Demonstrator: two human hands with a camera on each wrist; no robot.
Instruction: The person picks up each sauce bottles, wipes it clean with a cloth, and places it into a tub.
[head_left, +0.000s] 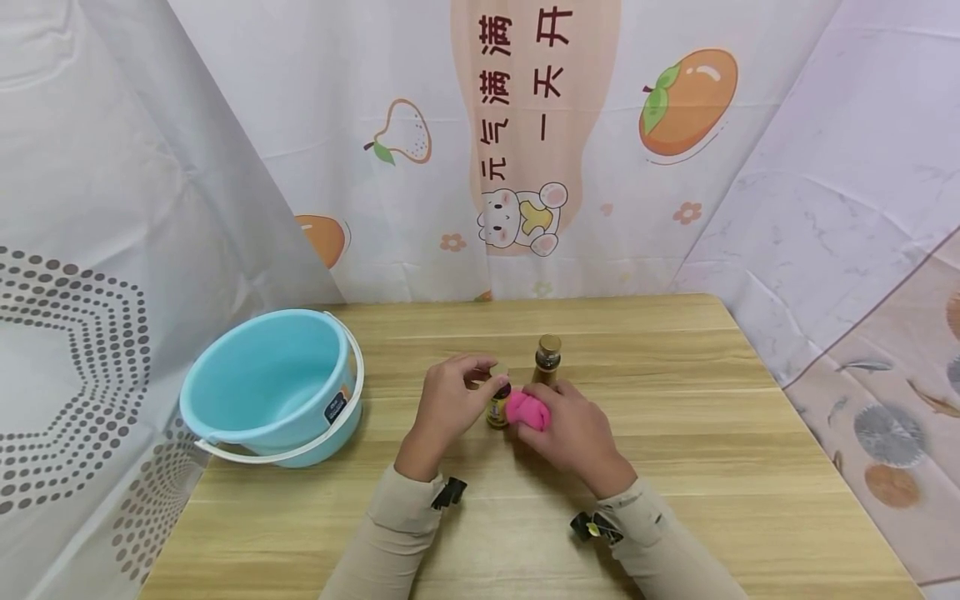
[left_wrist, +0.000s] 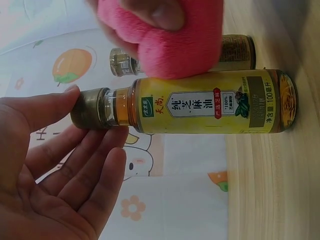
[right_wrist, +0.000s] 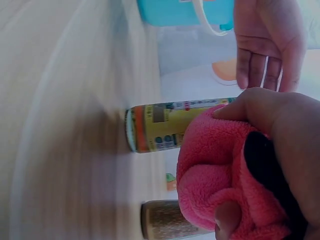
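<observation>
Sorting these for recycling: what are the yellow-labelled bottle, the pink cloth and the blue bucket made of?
Bottle: likely clear glass, amber liquid showing at the neck, glossy paper label, dull metal-looking cap. Cloth: soft fleece or microfibre, fuzzy pile. Bucket: smooth moulded plastic with a white handle.

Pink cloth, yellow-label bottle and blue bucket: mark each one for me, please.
pink cloth (left_wrist: 172, 45), left wrist view, on the folded bulge pressed to the bottle.
yellow-label bottle (left_wrist: 200, 102), left wrist view, on the middle of its label.
blue bucket (head_left: 262, 383), head view, on its inner wall.
</observation>
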